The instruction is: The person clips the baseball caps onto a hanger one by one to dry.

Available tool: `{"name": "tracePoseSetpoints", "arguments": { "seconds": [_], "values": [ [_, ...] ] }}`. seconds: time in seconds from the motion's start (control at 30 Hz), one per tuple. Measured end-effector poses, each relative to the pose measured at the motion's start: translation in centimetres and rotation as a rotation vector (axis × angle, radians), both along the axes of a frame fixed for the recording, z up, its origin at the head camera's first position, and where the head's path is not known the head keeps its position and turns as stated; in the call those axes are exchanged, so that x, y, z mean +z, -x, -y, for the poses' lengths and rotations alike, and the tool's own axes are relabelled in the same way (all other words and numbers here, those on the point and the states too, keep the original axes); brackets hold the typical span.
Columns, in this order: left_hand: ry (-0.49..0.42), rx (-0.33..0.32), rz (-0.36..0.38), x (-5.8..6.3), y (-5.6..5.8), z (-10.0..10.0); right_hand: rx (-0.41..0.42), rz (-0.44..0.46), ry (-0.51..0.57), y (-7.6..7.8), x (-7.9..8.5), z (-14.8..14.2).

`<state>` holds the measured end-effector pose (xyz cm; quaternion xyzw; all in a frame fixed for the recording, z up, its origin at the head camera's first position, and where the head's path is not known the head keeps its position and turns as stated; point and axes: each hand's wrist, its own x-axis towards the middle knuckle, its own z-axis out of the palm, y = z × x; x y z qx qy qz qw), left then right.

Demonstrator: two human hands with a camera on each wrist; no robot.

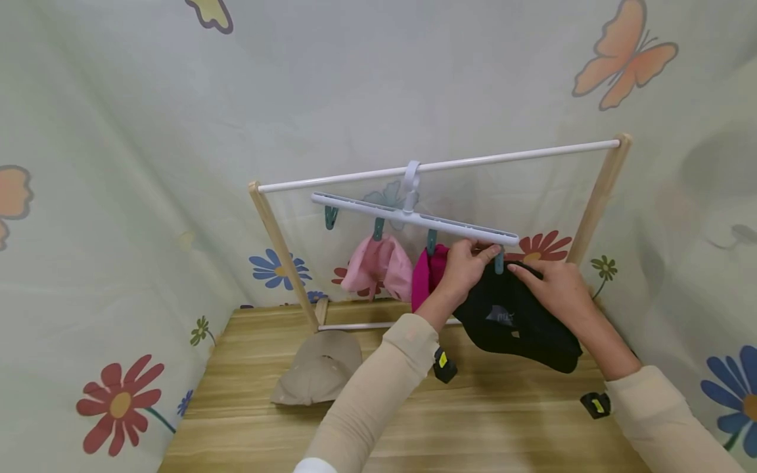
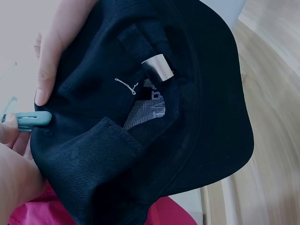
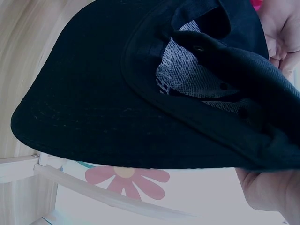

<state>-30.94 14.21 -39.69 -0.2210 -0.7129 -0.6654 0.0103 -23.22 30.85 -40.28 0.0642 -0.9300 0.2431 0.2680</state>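
A black baseball cap [image 1: 508, 315] hangs brim down under the right end of a white clip hanger [image 1: 367, 207]. A teal clothespin [image 2: 35, 120] grips the cap's crown. My left hand [image 1: 464, 266] pinches this clothespin, its fingertips close under the hanger bar. My right hand [image 1: 558, 289] holds the cap's crown beside the clothespin, thumb on the near side and the other fingers partly hidden behind the fabric. The cap's back strap with a metal buckle [image 2: 158, 67] faces the left wrist camera. In the right wrist view the cap's brim [image 3: 84, 98] fills much of the picture.
The hanger hooks over the white rail [image 1: 508, 157] of a wooden-sided rack. A pink hat [image 1: 378, 266] and a magenta hat [image 1: 421, 282] hang from other clothespins; a leftmost clothespin [image 1: 331, 217] holds nothing. On the wooden table [image 1: 236, 394] lies a beige cap [image 1: 322, 368].
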Motion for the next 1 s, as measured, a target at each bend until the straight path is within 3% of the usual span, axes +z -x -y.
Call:
{"name": "tracePoseSetpoints", "arguments": {
  "seconds": [0.3,0.73,1.0],
  "values": [
    [-0.045,-0.067,0.009,-0.02,-0.16,0.32,0.013,-0.043,0.008,-0.08,-0.11,-0.1],
    [-0.008,-0.07,0.018,-0.2,-0.15,0.53,0.007,-0.034,0.007,-0.19,0.06,0.05],
    [-0.035,-0.104,0.044,-0.5,-0.17,0.69,0.012,-0.011,-0.004,-0.04,-0.2,-0.14]
  ]
}}
